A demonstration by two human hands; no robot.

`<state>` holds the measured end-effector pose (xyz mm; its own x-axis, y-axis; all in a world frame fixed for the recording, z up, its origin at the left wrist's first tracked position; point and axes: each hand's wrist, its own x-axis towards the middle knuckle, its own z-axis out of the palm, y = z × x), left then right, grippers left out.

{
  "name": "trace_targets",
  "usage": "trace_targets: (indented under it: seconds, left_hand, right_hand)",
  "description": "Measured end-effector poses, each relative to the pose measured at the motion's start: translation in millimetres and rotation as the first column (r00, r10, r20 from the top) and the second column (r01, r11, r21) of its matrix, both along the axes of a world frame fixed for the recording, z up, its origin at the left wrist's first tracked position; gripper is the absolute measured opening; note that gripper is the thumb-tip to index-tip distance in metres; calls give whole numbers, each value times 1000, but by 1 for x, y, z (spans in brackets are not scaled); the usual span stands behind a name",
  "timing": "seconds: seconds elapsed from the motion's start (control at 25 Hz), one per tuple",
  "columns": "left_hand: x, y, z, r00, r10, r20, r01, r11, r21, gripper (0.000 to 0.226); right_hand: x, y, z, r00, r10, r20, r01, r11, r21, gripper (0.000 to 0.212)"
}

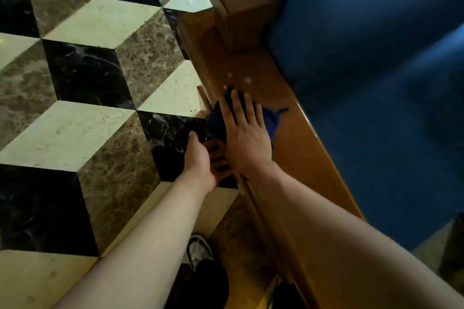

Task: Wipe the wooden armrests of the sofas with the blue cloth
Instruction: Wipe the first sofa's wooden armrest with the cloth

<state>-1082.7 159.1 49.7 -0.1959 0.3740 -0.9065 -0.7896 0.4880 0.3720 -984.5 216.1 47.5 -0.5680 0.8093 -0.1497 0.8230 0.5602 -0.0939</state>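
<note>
A glossy wooden armrest (298,148) runs from the upper middle down to the lower right, beside the sofa's blue cushion (376,83). The blue cloth (270,120) lies bunched on the armrest's left part. My right hand (244,137) presses flat on the cloth with fingers spread. Just left of it, my left hand (203,160) hangs off the armrest's outer edge, palm turned toward the armrest, fingers loosely apart and holding nothing. Two small pale spots (247,80) sit on the wood beyond the cloth.
A marble floor (88,108) in a cube pattern of black, brown and cream tiles fills the left. A wooden upright post (236,20) rises from the armrest's far end. My dark shoe (203,266) stands on the floor below the arms.
</note>
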Motion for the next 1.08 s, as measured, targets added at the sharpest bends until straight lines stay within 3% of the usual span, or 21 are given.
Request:
trace_targets:
  seconds: [0.12,0.2,0.28,0.36,0.48,0.56,0.6,0.64,0.68,0.72,0.8,0.84,1.0,1.08]
  left_hand:
    - [-2,0,9,998,-68,21,68,997,-21,76]
    - [-3,0,7,995,-92,32,93,995,-24,72]
    - [-3,5,3,992,-121,27,121,993,-8,70]
    - [-1,12,-2,989,-141,40,142,990,-12,72]
    - [-1,25,-8,983,-181,15,181,983,-21,74]
    - [-6,34,-10,983,-185,0,185,982,-42,75]
    - [-9,36,-11,984,-178,0,177,983,-56,75]
    - [-12,38,-10,985,-172,-2,171,983,-70,75]
    - [-17,41,-9,983,-182,-8,181,980,-82,75]
    - [-22,48,-8,981,-193,-13,191,978,-90,75]
    - [-31,67,-4,984,-178,-11,176,977,-118,75]
    - [-35,78,0,984,-176,-13,173,977,-128,75]
    - [-55,111,-5,973,-220,-68,212,971,-110,78]
    - [-69,129,-9,973,-215,-81,206,972,-111,83]
  right_hand:
    - [79,-69,7,997,39,59,-37,999,-26,106]
    - [122,-89,14,963,-252,101,261,961,-92,117]
    - [124,-60,16,847,-515,135,531,833,-156,128]
    - [105,1,14,723,-677,139,689,691,-217,138]
    - [92,98,23,585,-809,50,709,481,-515,145]
    - [99,130,25,485,-870,88,640,285,-714,127]
    - [105,130,24,457,-883,106,637,242,-732,115]
    - [108,123,23,457,-884,99,660,262,-704,105]
    - [111,110,21,508,-858,75,692,355,-629,97]
    - [113,94,14,610,-790,61,697,499,-515,93]
    - [100,38,4,848,-528,51,522,814,-254,96]
    - [84,14,4,909,-412,64,417,896,-153,97]
    - [11,45,-1,949,-309,-59,304,949,-90,97]
    - [-29,97,3,895,-437,-85,426,896,-121,90]
